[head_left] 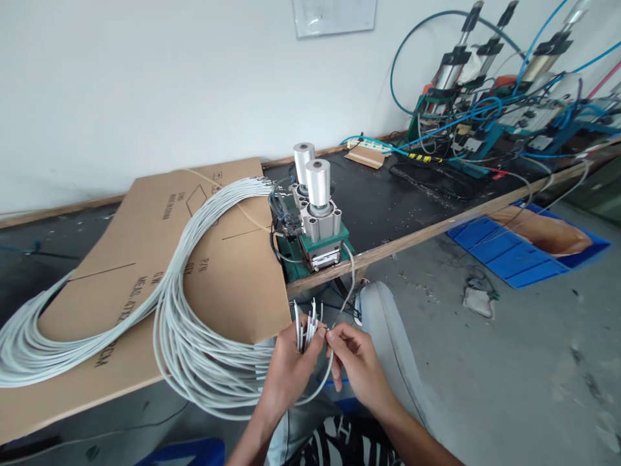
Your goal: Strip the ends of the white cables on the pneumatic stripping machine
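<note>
A large bundle of white cables (171,285) loops across a flattened cardboard sheet and runs down to my lap. My left hand (292,362) is closed around several cable ends, which stick up above the fingers with small dark and coloured tips. My right hand (356,362) pinches the end of one cable (326,378) that curves below both hands. The fingertips of both hands nearly meet there; the fine wires between them are too small to make out. Just beyond my hands, at the bench edge, stands a small green-based pneumatic device (323,239) with two silver cylinders.
The cardboard sheet (121,246) covers the left of the black bench (388,194). At the back are a power strip (369,146) and several pneumatic machines (451,77) with blue hoses. On the floor to the right lies a blue bin (514,259).
</note>
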A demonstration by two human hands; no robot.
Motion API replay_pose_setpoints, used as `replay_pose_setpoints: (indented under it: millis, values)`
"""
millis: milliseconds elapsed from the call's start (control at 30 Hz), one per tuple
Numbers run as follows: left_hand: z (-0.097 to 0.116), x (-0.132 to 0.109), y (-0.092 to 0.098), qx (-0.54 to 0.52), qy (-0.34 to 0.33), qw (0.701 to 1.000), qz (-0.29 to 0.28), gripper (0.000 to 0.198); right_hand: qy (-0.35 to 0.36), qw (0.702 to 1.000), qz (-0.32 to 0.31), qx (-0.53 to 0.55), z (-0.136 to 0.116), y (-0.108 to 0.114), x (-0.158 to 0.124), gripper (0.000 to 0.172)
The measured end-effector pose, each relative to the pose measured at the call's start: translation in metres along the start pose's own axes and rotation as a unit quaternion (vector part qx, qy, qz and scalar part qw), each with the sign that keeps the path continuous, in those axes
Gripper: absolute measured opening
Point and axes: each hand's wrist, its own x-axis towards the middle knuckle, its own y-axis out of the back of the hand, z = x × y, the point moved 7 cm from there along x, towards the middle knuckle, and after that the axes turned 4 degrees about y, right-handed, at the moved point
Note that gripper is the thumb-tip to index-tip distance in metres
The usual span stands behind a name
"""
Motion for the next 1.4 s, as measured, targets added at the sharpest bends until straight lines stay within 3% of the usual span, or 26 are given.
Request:
replay_pose_setpoints:
  millis: [167, 267, 400, 500, 633, 700, 767, 867, 1067, 1233, 1400]
  values:
    - [0.014, 0.005, 0.000, 0.083, -0.049, 0.989, -0.114, 0.025, -0.004, 0.990, -0.085, -0.116, -0.010, 0.008, -0.001, 0.043]
    - [0.022, 0.006, -0.004, 0.174, -0.090, 0.958, -0.208, 0.017, 0.076, 0.960, -0.127, -0.238, -0.031, 0.013, -0.003, 0.037]
    - [0.029, 0.006, -0.012, 0.242, -0.152, 0.925, -0.250, 0.017, 0.160, 0.909, -0.174, -0.344, -0.047, 0.014, -0.009, 0.028]
    - [0.032, 0.006, -0.018, 0.230, -0.162, 0.931, -0.233, 0.020, 0.136, 0.932, -0.148, -0.302, -0.041, 0.019, -0.008, 0.032]
    - [0.025, 0.007, -0.014, 0.124, -0.094, 0.982, -0.107, 0.023, 0.007, 0.994, -0.086, -0.069, -0.004, 0.018, -0.003, 0.047]
    - [0.016, 0.006, -0.011, 0.057, -0.044, 0.995, -0.075, 0.027, -0.019, 0.998, -0.055, 0.023, 0.013, 0.013, -0.001, 0.052]
    - [0.007, 0.005, -0.011, 0.003, 0.004, 0.997, -0.083, 0.030, -0.025, 0.997, -0.034, 0.070, 0.023, 0.007, -0.001, 0.052]
    - [0.000, 0.004, -0.009, -0.022, 0.045, 0.994, -0.101, 0.032, -0.035, 0.995, -0.037, 0.083, 0.028, 0.003, -0.002, 0.052]
    - [0.000, 0.007, -0.008, 0.017, 0.032, 0.997, -0.074, 0.032, -0.019, 0.998, -0.027, 0.047, 0.013, 0.006, -0.007, 0.054]
    - [-0.004, 0.007, -0.006, -0.067, 0.046, 0.995, -0.050, 0.043, -0.010, 0.999, 0.008, 0.050, 0.014, 0.009, -0.007, 0.052]
    - [0.010, 0.007, -0.006, -0.018, 0.029, 0.997, -0.064, 0.034, -0.004, 0.999, 0.004, 0.044, 0.007, 0.008, -0.005, 0.053]
